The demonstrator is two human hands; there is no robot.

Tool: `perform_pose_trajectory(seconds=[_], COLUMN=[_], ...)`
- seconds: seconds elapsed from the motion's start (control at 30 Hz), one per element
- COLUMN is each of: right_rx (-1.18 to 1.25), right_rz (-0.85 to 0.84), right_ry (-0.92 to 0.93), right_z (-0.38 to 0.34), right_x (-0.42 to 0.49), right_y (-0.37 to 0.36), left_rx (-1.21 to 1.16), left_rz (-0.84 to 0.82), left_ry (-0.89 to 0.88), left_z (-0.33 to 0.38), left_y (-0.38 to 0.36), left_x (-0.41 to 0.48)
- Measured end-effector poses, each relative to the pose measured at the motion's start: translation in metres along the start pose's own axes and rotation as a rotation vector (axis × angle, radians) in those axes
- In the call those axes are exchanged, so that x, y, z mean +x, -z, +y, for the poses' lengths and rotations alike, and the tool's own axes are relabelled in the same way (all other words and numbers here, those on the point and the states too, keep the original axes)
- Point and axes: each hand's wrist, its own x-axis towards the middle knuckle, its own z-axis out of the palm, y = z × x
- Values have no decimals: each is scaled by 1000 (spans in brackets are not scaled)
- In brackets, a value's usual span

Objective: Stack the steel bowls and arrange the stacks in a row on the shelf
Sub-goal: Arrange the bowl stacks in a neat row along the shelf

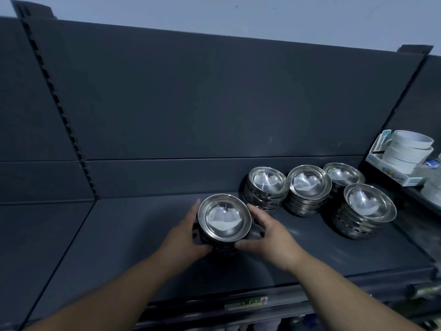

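Both forearms reaching in from the bottom of the frame, left hand (185, 231) and right hand (268, 231) with fingers cupped round a stack of shiny round steel bowls (224, 218), centre frame on the dark grey shelf (133, 237); four more steel bowl stacks (310, 187) at right

We only get a clear look at the top bowl of the held stack (224, 217). The lower ones are mostly covered by the left hand (183, 237) and right hand (269, 237) wrapped round its sides, so no count from us. The rear right stack (343, 174) sits half hidden behind the front right stack (368, 206). The shelf-edge label (245, 303) is too blurry to read, and the whitish stuff (433, 189) past the tape box (410, 181) gets chopped by the right edge.
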Motion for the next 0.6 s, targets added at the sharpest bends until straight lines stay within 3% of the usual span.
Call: perform_pose_trajectory(seconds=[0.23,0.6], right_rx=[2,-43], right_rz=[49,-6], right_ry=[62,51], right_z=[-3,10], right_x=[5,6], right_y=[1,3], left_rx=[23,63], left_rz=[84,67], left_ry=[-38,-47], left_z=[3,1], left_y=[-2,-8], left_x=[4,6])
